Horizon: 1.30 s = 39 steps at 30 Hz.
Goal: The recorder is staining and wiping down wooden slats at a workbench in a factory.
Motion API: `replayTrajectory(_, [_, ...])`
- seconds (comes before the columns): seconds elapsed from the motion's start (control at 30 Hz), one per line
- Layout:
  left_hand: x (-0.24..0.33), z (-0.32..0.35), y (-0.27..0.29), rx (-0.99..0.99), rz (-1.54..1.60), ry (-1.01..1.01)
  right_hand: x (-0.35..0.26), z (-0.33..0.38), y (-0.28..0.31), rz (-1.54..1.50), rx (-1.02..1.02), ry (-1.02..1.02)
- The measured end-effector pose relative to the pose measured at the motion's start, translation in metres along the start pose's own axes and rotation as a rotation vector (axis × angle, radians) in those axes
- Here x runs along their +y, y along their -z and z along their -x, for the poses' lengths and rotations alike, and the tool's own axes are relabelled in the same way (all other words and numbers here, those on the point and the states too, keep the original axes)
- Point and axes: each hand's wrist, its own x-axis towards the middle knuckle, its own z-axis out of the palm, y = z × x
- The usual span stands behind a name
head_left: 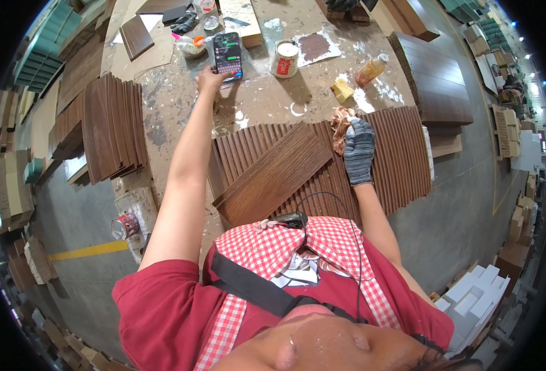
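Touching the lower part of a dark phone point(228, 52), the person's bare left hand point(210, 80) is stretching out over the far half of a paint-spotted workbench point(180, 133). Its thumb is lying across the lit screen, while the other fingers are mostly hiding at the phone's left side, so whether they are gripping it cannot be told. The phone is sitting on the bench beyond the wooden strips, with its screen facing up toward the person.

The right hand point(359, 148), wearing a grey striped knit glove, is closing its fingers around a crumpled brownish cloth point(341, 133). Hand and cloth are standing over a long row of dark brown strips point(402, 154) that are lying side by side along the near edge of the bench. Whether the cloth is pressing on them cannot be told. Just left of the glove, a loose brown board point(276, 172) is lying slantwise across the row.

Beyond the cloth, a yellow sponge point(342, 91) is resting near a tilted-looking bottle point(372, 69) of amber liquid. A red-and-white can point(284, 59) is standing to the right of the phone. Farther left, a stack of brown boards point(115, 130) is leaning beside the bench.
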Motion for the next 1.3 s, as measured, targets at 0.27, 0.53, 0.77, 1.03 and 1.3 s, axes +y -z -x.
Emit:
replayTrajectory(0.27, [-0.020, -0.016, -0.007, -0.047, 0.019, -0.055, 0.000, 0.000, 0.001, 0.019, 0.010, 0.017])
replayTrajectory(0.53, [0.007, 0.000, -0.001, -0.009, 0.051, 0.085, -0.001, -0.001, 0.001, -0.019, 0.021, 0.012])
replayTrajectory(0.77, [0.021, 0.009, 0.003, 0.030, -0.022, 0.071, -0.005, -0.003, 0.003, -0.008, 0.026, 0.012])
replayTrajectory(1.03, [0.012, 0.003, 0.001, -0.011, 0.004, 0.064, -0.005, -0.003, 0.004, -0.020, 0.018, 0.018])
replayTrajectory(1.3, [0.016, 0.003, 0.000, -0.028, -0.024, 0.054, -0.001, 0.000, 0.000, -0.013, 0.023, 0.008])
